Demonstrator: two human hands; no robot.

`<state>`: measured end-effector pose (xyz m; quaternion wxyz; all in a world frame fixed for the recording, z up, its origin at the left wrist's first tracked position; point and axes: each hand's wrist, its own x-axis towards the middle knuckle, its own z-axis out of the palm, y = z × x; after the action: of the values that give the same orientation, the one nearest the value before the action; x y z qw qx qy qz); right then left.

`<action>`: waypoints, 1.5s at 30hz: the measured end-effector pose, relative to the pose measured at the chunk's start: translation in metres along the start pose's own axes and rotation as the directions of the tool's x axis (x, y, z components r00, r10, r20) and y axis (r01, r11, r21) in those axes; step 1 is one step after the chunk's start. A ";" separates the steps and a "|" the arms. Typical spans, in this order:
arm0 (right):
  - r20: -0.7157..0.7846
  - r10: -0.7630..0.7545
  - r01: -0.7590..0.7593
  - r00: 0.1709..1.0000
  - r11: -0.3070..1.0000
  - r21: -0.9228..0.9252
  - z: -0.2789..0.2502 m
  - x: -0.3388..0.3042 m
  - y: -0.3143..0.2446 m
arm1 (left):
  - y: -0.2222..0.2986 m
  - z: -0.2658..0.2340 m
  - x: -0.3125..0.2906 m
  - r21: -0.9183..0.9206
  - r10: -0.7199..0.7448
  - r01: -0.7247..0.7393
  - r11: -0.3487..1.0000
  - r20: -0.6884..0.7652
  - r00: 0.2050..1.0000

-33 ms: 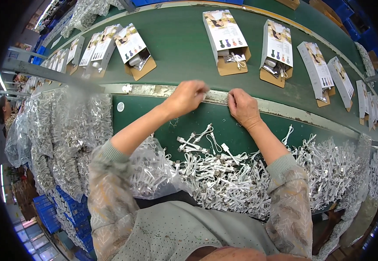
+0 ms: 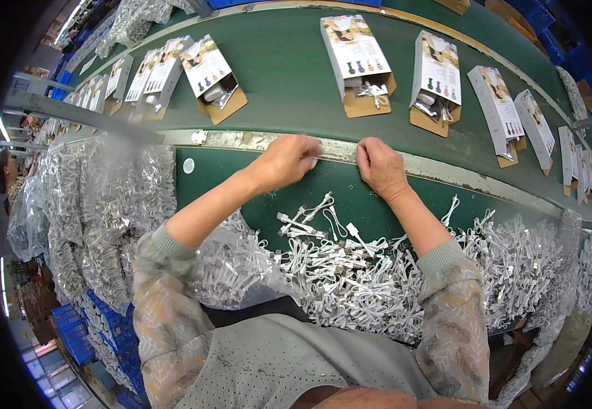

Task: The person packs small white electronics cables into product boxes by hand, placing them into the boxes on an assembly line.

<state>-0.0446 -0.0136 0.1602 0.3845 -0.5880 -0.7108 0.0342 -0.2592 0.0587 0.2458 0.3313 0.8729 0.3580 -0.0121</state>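
My left hand (image 2: 284,163) is held at the metal rail (image 2: 418,165) along the belt's near side. Its fingers are curled inward, and whatever may be inside them is hidden. A short gap away, my right hand (image 2: 382,166) rests against the same rail in a loose fist, its inner side also out of sight. Below both hands, a heap of short white cables with plugs (image 2: 371,290) covers the near part of the green worktop (image 2: 231,178). A few loose cables (image 2: 303,223) lie at the heap's far edge.
Across the rail, a green belt (image 2: 279,75) carries open printed white boxes, including a middle one (image 2: 356,49) with a cable showing. Clear bags of cables (image 2: 105,225) hang at the left. Another clear bag (image 2: 235,266) lies beside my left arm. Blue crates (image 2: 115,334) stand lower left.
My left hand has drawn slightly left and toward me. Several boxes on the belt have shifted a little to the right. My right hand stays almost in place.
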 end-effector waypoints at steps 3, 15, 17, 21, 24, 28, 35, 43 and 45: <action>-0.013 -0.017 0.017 1.000 1.000 0.005 0.003 0.009 -0.004 | 0.000 0.005 -0.046 0.117 0.186 -0.194 0.974 0.072 0.980; 0.332 -0.034 -0.095 0.943 0.927 0.363 -0.012 0.004 -0.034 | -0.037 0.003 -0.081 0.251 0.114 -0.108 0.962 -0.007 0.993; 0.386 -0.189 0.061 0.903 0.946 0.319 -0.016 -0.007 -0.049 | -0.035 -0.005 -0.081 0.123 -0.095 0.108 0.987 -0.106 0.990; 0.527 -0.118 -0.011 0.842 0.972 0.235 -0.023 -0.018 -0.065 | -0.049 0.000 -0.078 -0.551 -0.465 0.345 0.760 -0.090 0.881; 0.596 0.094 -0.251 0.797 0.950 0.187 -0.027 -0.010 -0.065 | -0.053 0.008 -0.076 -0.751 -0.510 0.350 0.560 0.021 0.860; 0.663 0.306 -0.591 0.683 0.766 0.254 -0.022 0.005 -0.059 | -0.053 0.015 -0.076 -0.835 -0.487 0.338 0.434 0.098 0.868; 0.087 0.401 -0.409 0.912 0.906 0.110 0.015 0.052 -0.021 | -0.045 0.023 -0.074 -0.818 -0.383 0.272 0.507 0.069 0.921; -0.007 0.185 -0.177 0.983 0.928 -0.328 0.029 0.057 0.011 | -0.046 0.038 -0.070 -0.839 -0.417 0.234 0.492 0.009 0.909; -0.033 0.056 -0.064 0.998 0.929 -0.365 0.011 0.048 -0.002 | -0.048 0.038 -0.065 -0.837 -0.413 0.244 0.490 0.024 0.910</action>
<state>-0.0528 0.0316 0.1776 0.2748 -0.6710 -0.6822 -0.0936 -0.3302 0.0213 0.2052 0.6576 0.5270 0.5100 0.1723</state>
